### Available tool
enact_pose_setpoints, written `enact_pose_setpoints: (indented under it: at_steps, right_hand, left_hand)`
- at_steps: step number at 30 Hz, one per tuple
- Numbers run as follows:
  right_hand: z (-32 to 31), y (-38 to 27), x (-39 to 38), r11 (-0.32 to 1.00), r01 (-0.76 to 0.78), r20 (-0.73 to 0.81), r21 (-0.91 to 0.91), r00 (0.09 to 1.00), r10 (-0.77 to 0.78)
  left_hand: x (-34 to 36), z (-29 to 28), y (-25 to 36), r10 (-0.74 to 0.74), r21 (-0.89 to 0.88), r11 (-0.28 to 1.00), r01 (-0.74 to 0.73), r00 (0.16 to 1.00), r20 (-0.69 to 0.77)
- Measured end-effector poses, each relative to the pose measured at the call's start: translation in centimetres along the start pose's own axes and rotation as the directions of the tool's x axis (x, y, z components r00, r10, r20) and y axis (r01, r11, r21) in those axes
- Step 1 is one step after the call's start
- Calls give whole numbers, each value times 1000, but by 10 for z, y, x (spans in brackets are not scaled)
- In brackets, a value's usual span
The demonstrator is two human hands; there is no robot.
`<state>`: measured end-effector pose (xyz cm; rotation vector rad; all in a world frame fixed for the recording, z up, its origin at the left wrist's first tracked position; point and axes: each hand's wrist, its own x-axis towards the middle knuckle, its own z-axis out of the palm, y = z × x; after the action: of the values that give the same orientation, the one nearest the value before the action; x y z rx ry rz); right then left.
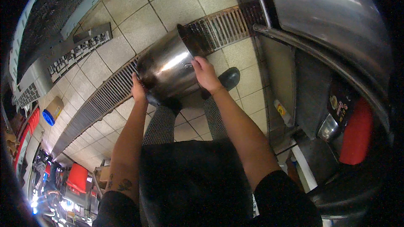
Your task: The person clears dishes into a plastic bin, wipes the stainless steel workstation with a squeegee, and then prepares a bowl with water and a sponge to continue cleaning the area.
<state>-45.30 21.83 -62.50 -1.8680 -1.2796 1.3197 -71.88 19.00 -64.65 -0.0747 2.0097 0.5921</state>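
A large stainless steel stockpot (166, 65) is tipped on its side over a floor drain grate (229, 25), its mouth facing up and to the right in the head view. My right hand (206, 75) grips the pot near its rim, by a small riveted handle fitting. At the pot's base end, my left hand (138, 89) is pressed against it with the fingers partly hidden behind the metal. The grating just beyond the mouth looks dark and wet. What is inside the pot cannot be seen.
Both my shoes stand close behind the pot; the right one (229, 79) shows best. Grey plastic racks (80, 44) lie at the left, near a tub with a blue lid (49, 117). Steel equipment with a rail (320, 44) borders the right side, above a red cylinder (357, 132).
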Motion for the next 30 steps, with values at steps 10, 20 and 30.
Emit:
enact_pose_setpoints:
  at_steps: [10,20,30]
  right_hand:
    - [4,4,18,989,-133,-150,-63,981,122]
    - [-34,50,52,887,-362,-23,286,923,384]
    - [-85,17,78,702,-512,176,495,850,496]
  left_hand:
    - [-7,21,13,107,15,994,-107,994,28]
    - [-72,57,51,259,192,949,-250,966,-24]
    - [-127,72,68,329,217,913,-345,938,105]
